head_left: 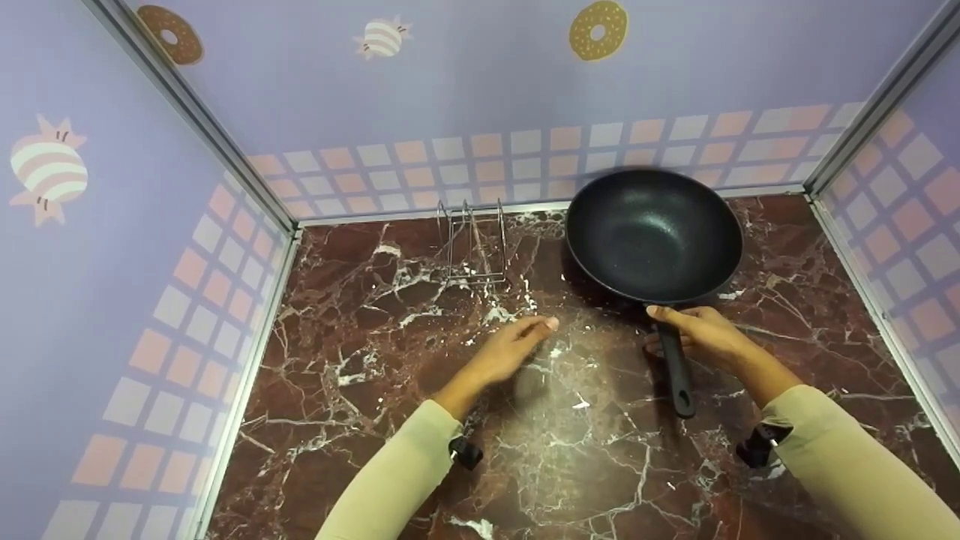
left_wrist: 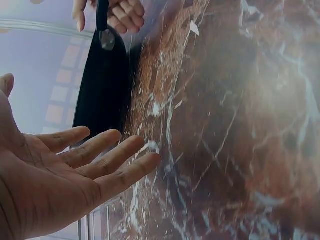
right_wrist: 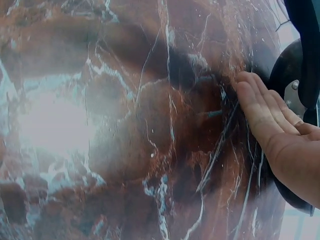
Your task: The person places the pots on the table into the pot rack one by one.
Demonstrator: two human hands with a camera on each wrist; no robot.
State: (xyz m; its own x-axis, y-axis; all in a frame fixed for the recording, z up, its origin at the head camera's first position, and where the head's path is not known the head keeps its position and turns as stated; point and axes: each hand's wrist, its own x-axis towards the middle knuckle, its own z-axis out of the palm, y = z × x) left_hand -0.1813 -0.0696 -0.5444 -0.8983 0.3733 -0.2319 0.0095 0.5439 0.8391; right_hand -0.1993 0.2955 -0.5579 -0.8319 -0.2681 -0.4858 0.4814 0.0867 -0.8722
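Note:
A black wok-shaped frying pan (head_left: pixel 652 232) rests on the marbled countertop near the back wall, its handle (head_left: pixel 677 375) pointing toward me. My right hand (head_left: pixel 697 334) is around the handle near the pan, thumb above and fingers below. In the left wrist view, a gap shows between that thumb and the handle; in the right wrist view the fingers (right_wrist: pixel 265 110) look straight. Left of the pan, my left hand (head_left: pixel 517 349) hovers over the countertop and holds nothing. Its palm and spread fingers (left_wrist: pixel 115 170) show in the left wrist view.
A wire rack (head_left: pixel 477 244) stands at the back, left of the pan. Purple walls with printed sweets and squares enclose the countertop (head_left: pixel 570 465) at the left, back and right. A black device (head_left: pixel 466 452) is strapped to each wrist.

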